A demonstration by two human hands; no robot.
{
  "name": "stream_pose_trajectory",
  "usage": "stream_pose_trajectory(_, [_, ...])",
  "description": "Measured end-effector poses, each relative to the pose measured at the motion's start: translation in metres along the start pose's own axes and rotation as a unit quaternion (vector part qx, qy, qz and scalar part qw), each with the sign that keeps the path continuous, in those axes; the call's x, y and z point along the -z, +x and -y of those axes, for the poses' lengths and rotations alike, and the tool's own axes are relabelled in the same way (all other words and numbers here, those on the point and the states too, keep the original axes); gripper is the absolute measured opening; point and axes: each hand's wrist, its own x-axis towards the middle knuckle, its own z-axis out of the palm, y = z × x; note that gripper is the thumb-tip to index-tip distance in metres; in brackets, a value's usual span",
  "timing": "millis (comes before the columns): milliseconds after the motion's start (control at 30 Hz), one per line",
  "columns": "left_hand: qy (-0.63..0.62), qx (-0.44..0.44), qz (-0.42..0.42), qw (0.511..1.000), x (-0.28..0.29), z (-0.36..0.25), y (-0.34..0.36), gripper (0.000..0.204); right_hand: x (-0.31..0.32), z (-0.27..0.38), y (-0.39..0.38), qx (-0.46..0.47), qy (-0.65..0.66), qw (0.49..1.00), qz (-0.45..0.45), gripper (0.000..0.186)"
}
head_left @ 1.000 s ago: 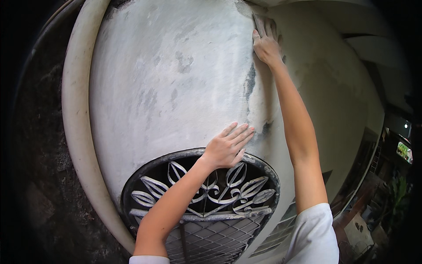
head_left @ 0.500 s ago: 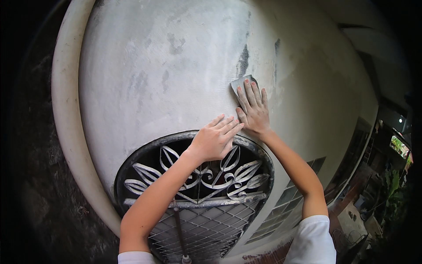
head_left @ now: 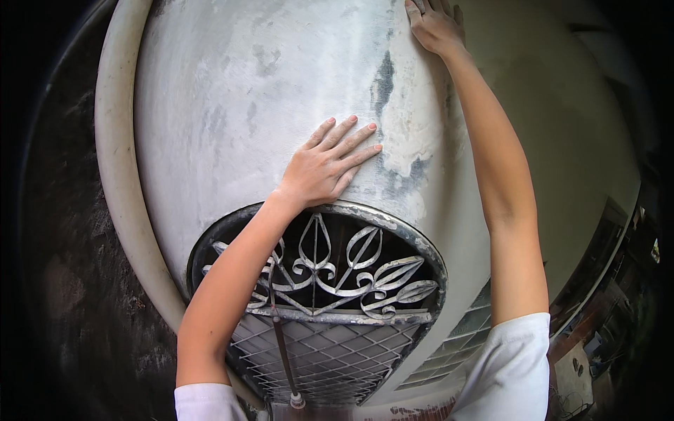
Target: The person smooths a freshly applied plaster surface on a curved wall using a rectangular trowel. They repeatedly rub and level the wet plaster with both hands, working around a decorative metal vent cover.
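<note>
My left hand [head_left: 326, 158] lies spread and dust-covered against the whitish wall [head_left: 210, 77], above a dark arched frame [head_left: 379, 216] with a weathered white scrollwork grille [head_left: 316, 266]. My right hand [head_left: 435, 24] is raised against the wall at the top edge, fingers partly cropped, with a small bit of a grey sheet [head_left: 415, 5] under them. Dark, patchy streaks [head_left: 385, 81] run down the wall between and below my hands.
A curved pale pipe [head_left: 116, 140] borders the wall at left, beside dark rough masonry [head_left: 84, 281]. Below are diamond mesh [head_left: 344, 351] and a thin rod [head_left: 284, 358]. Louvred panes [head_left: 456, 344], a darker opening [head_left: 590, 252] and ground clutter [head_left: 583, 379] are at right.
Half a second ago my right hand came down beside my left with the grey sheet; now it is high again. My left hand has moved left and higher in view, fingers more spread.
</note>
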Motion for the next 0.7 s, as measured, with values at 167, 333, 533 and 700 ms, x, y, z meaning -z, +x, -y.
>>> stream_pose_trajectory(167, [0.091, 0.116, -0.060, 0.987, -0.008, 0.008, 0.021, 0.052, -0.012, -0.001, -0.046, 0.016, -0.006, 0.999, -0.035, 0.058])
stream_pose_trajectory(333, [0.148, 0.206, -0.173, 0.952, -0.011, 0.035, 0.067, 0.052, -0.017, 0.008, -0.130, 0.102, 0.010, 0.990, -0.098, 0.054])
stream_pose_trajectory(533, [0.113, 0.199, -0.138, 0.964, -0.005, 0.050, 0.124, 0.057, -0.005, 0.018, -0.240, 0.143, 0.057, 0.988, -0.011, 0.061])
stream_pose_trajectory(700, [0.087, 0.117, -0.131, 0.981, -0.011, 0.051, 0.183, 0.060, 0.008, 0.031, -0.311, 0.131, 0.114, 0.981, 0.082, 0.061])
